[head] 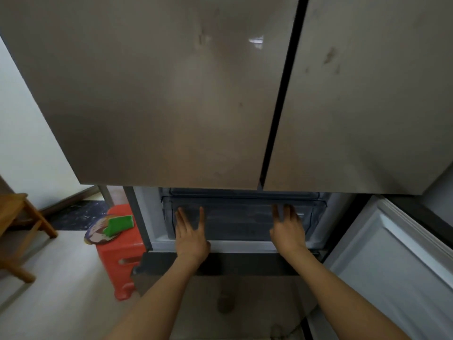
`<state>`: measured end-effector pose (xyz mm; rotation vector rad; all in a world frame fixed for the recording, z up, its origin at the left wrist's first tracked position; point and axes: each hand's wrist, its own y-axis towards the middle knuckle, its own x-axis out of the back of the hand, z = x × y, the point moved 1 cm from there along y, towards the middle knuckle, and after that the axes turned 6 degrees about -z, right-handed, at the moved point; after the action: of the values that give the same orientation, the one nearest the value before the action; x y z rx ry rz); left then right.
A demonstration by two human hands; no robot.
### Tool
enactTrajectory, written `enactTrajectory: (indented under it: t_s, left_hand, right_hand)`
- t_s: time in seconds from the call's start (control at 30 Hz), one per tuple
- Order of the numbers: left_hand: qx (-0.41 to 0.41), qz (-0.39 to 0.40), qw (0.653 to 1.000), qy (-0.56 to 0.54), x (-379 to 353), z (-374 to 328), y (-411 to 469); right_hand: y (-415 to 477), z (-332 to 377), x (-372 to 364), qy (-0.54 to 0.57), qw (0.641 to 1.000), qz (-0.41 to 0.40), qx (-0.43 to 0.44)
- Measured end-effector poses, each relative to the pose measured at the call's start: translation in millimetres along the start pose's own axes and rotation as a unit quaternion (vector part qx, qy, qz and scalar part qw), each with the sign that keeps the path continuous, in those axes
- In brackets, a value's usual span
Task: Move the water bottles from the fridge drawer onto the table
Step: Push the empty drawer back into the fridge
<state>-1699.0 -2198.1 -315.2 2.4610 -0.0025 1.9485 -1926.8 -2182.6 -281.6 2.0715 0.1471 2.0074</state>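
A translucent grey fridge drawer (241,218) sits pushed into the lower compartment, below the two closed upper doors. My left hand (191,235) lies flat against the drawer's front on its left side, fingers spread and pointing up. Against the right side of the drawer front rests my right hand (288,229), fingers extended. Neither hand holds anything. No water bottle is visible; the drawer's inside is dark and hazy.
The lower fridge door (397,266) stands swung open at the right. A red plastic stool (120,253) with a green sponge (119,224) and a round fan stands left of the fridge. A wooden table (17,217) is at the far left.
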Motion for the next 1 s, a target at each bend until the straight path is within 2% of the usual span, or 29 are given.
enactTrajectory:
  t_s: [0.23, 0.33, 0.6, 0.73, 0.83, 0.9, 1.0]
  left_hand:
    - [-0.045, 0.106, 0.993, -0.012, 31.2, 11.8, 17.5]
    - [-0.068, 0.118, 0.991, -0.005, 44.5, 22.6, 9.4]
    - [-0.114, 0.029, 0.993, 0.007, 61.5, 39.6, -57.1]
    - [-0.134, -0.008, 0.991, -0.018, 61.3, 33.4, -85.8]
    - [-0.167, -0.015, 0.985, -0.039, 59.9, 16.6, -105.2]
    - [-0.187, -0.016, 0.981, -0.052, 59.5, 0.8, -115.8]
    - [-0.226, -0.026, 0.971, -0.074, 64.5, -29.5, -132.3]
  right_hand:
    - [14.9, -3.3, 6.4, -0.001, 0.997, 0.077, 0.022]
    - [7.3, -3.8, 11.7, 0.024, 0.993, 0.109, 0.023]
    - [-73.0, -20.8, 29.4, 0.049, 0.996, 0.052, 0.059]
    - [-114.4, -36.2, 51.1, 0.053, 0.998, 0.031, 0.033]
    - [-150.2, -49.0, 72.5, 0.019, 1.0, 0.011, 0.017]
    - [-168.8, -59.8, 82.9, 0.007, 0.999, -0.038, 0.028]
    - [-198.6, -83.7, 99.2, -0.045, 0.998, -0.038, 0.011]
